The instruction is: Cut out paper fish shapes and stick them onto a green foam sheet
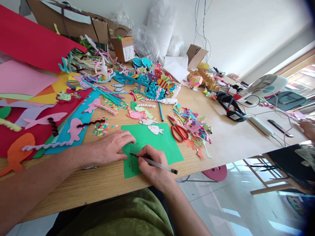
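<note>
A sheet of green paper (147, 144) lies on the wooden table in front of me, with fish outlines drawn in dark lines at its left side. My right hand (154, 164) grips a pen (159, 164), its tip on the paper by one outline. My left hand (112, 146) rests at the sheet's left edge, fingers apart, holding nothing. Two white paper fish (155, 129) lie at the sheet's top edge. Beyond them are a pink paper fish (136, 114) and a light green one.
Red-handled scissors (179, 132) lie right of the sheet, beside a heap of paper scraps (194, 124). A blue pen (160, 111) lies behind. Coloured paper (36, 118) and paper fish cover the left. A fan (265, 85) stands at the right; another person's hand (307, 129) shows at the right edge.
</note>
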A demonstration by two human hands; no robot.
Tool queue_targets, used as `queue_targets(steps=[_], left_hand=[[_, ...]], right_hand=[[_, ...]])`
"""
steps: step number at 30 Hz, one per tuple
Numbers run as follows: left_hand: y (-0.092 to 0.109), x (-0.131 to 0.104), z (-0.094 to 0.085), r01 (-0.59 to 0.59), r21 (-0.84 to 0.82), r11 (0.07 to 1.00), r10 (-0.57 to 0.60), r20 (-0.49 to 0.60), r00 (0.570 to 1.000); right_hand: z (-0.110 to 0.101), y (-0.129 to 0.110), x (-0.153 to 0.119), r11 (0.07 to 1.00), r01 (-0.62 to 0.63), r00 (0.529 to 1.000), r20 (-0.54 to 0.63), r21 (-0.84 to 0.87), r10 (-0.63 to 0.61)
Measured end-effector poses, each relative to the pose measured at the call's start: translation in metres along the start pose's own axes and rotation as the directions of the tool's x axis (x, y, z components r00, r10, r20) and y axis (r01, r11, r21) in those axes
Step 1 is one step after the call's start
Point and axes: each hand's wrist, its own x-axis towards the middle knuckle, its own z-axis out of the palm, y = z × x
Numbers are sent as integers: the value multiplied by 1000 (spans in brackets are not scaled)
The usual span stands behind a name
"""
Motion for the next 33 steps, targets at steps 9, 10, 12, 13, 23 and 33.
queue_targets(steps=[9,10,12,13,23,33], left_hand=[[-2,0,2,-7,-52,999,6,-28,1000],[-3,0,2,-13,-59,998,11,-40,999],[-4,-1,3,-19,-70,997,16,-48,999],[-4,-1,2,-17,-71,997,14,-47,999],[-2,-1,2,-18,-53,998,16,-32,999],[-2,0,2,-12,-28,1000,11,-25,1000]], right_hand=[[0,0,-1,1000,-14,1000,-1,18,14],[0,0,-1,1000,-12,1000,2,17,12],[0,1,-1,999,-18,1000,4,30,18],[1,2,-1,999,-22,1000,-4,40,22],[5,7,2,1000,-2,999,-45,6,2],[5,7,2,999,15,999,-47,-40,-17]])
